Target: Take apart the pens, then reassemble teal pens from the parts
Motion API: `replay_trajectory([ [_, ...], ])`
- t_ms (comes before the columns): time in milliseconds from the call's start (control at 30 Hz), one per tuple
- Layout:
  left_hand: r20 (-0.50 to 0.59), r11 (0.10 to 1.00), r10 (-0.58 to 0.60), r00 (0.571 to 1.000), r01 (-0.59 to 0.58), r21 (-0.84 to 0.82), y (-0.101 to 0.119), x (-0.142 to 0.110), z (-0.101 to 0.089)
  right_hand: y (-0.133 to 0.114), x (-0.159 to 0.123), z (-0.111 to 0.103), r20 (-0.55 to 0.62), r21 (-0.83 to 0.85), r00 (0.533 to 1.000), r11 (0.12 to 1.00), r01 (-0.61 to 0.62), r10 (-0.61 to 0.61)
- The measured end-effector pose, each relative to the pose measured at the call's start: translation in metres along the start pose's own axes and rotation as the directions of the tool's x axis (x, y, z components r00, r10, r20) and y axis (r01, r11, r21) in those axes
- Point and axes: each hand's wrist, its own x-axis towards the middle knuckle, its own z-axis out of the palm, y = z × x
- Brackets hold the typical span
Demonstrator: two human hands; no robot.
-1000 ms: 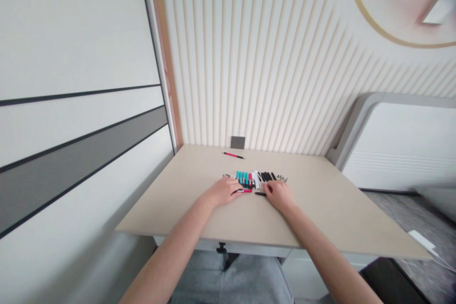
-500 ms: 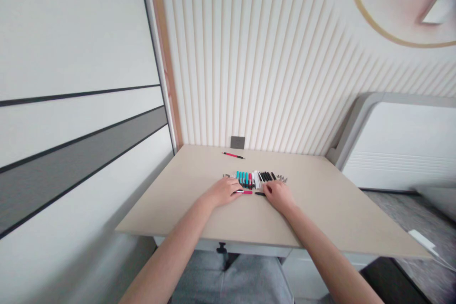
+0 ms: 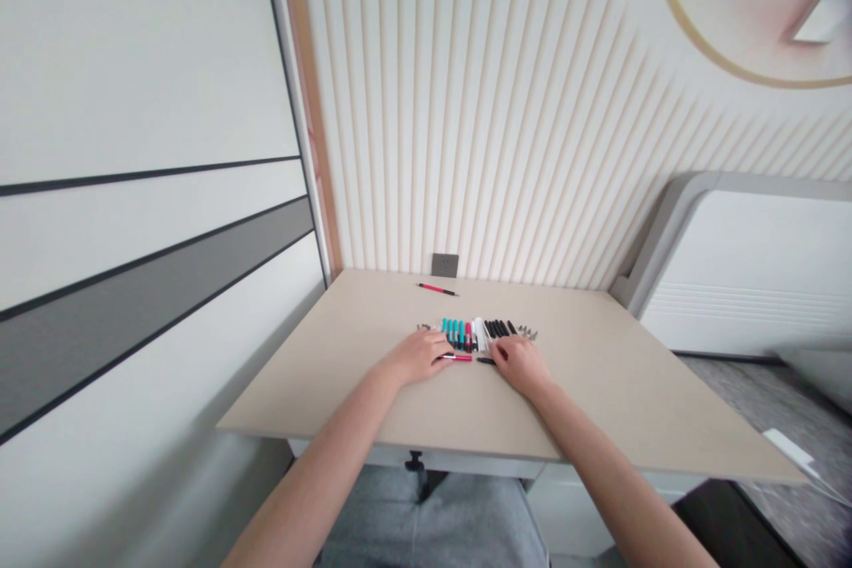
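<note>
Pink pen barrel with a dark end (image 3: 461, 358), one: at the left hand (image 3: 421, 357), pinched between thumb and fingers, over the beige tabletop (image 3: 333, 373).
Slim black pen piece (image 3: 485, 361), one: at the right hand's (image 3: 525, 364) curled fingers, grip unclear; turquoise pen parts (image 3: 453, 328) just beyond.

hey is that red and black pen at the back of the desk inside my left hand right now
No, the red and black pen lies near the wall, well beyond the left hand.
</note>
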Motion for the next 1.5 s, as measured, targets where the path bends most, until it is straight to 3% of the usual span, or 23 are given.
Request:
replay_trajectory([
  [267, 0.004, 1.000, -0.012, 1.000, 0.011, 0.020, -0.001, -0.001, 0.001, 0.006, 0.000, -0.001, -0.019, 0.120, 1.000, 0.993, 0.016, -0.014],
  [600, -0.003, 0.997, -0.040, 0.999, 0.040, 0.059, 0.001, -0.001, 0.000, 0.008, -0.006, -0.010, 0.060, 0.326, 0.976, 0.929, 0.177, -0.207],
  [833, -0.015, 0.997, -0.020, 1.000, 0.021, 0.081, 0.005, 0.000, -0.006, 0.007, -0.004, -0.002, 0.045, 0.299, 0.977, 0.936, 0.187, -0.210],
  [1133, 0.011, 0.977, 0.144, 0.989, -0.144, 0.158, 0.016, 0.010, 0.005, -0.012, -0.006, -0.003, -0.074, 0.250, 0.920, 0.886, 0.390, -0.384],
  [1367, 0.005, 0.977, 0.135, 0.991, -0.134, 0.165, 0.013, 0.011, 0.012, -0.015, -0.008, -0.011, -0.157, 0.239, 0.878, 0.845, 0.478, -0.453],
  [1500, -0.025, 0.987, 0.103, 0.994, -0.099, 0.128, 0.008, 0.009, 0.012, -0.013, -0.008, -0.010, -0.180, 0.216, 0.883, 0.859, 0.465, -0.433],
])
